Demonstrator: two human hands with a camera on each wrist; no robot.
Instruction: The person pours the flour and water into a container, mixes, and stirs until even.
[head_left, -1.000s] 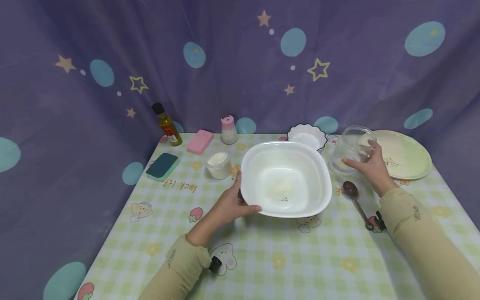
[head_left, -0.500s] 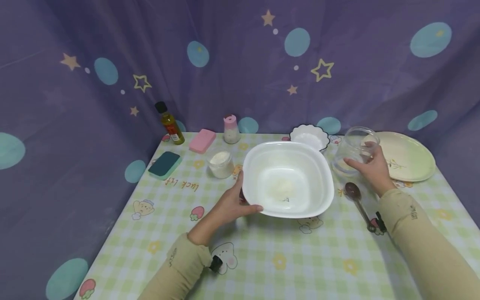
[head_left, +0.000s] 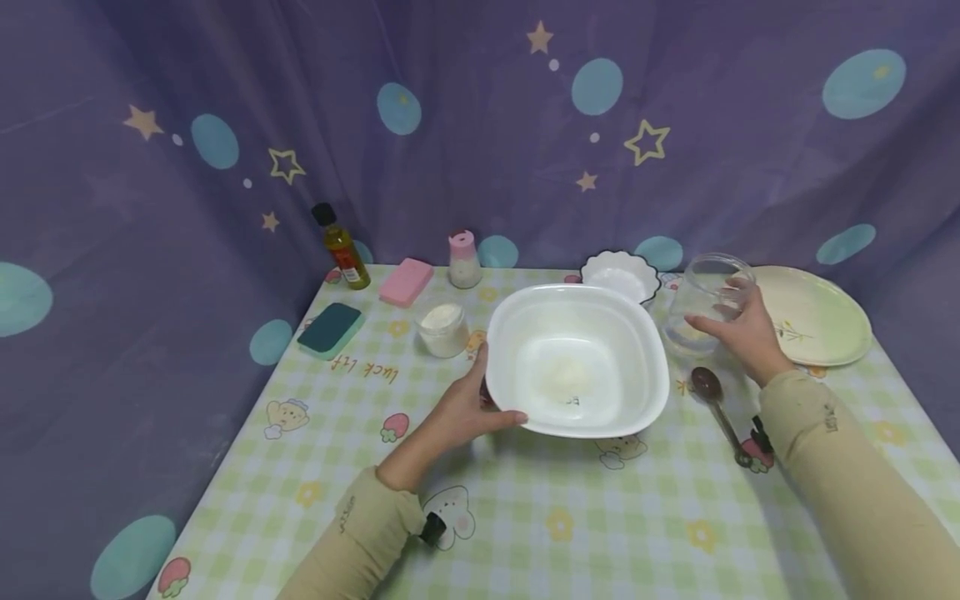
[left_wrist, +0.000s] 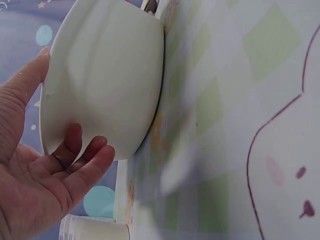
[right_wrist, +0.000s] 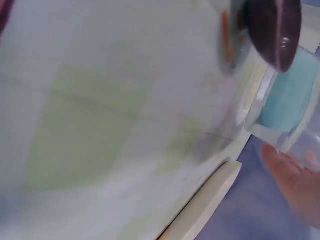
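A white, rounded-square basin (head_left: 577,367) sits mid-table with a pale patch on its inner floor. My left hand (head_left: 457,412) grips its near left side, thumb over the rim and fingers along the outer wall; the left wrist view shows those fingers (left_wrist: 80,160) curled at the basin wall (left_wrist: 105,75). To the right, my right hand (head_left: 742,333) holds a clear, see-through jar (head_left: 693,312), thumb on its near side and fingers round its right. In the right wrist view the jar (right_wrist: 290,95) is at the right edge, the hand (right_wrist: 295,180) partly cut off.
A brown spoon (head_left: 720,412) lies below the jar. Behind it stand a scalloped white dish (head_left: 618,275) and a pale green plate (head_left: 817,321). Leftward are a jar of white powder (head_left: 442,331), a pink-topped shaker (head_left: 464,262), a pink sponge (head_left: 406,283), a green sponge (head_left: 330,329) and an oil bottle (head_left: 343,254).
The head view has shifted slightly, moving the whole scene a little rightward. The clear jar has come slightly nearer in the right hand; the left hand keeps its hold on the basin.
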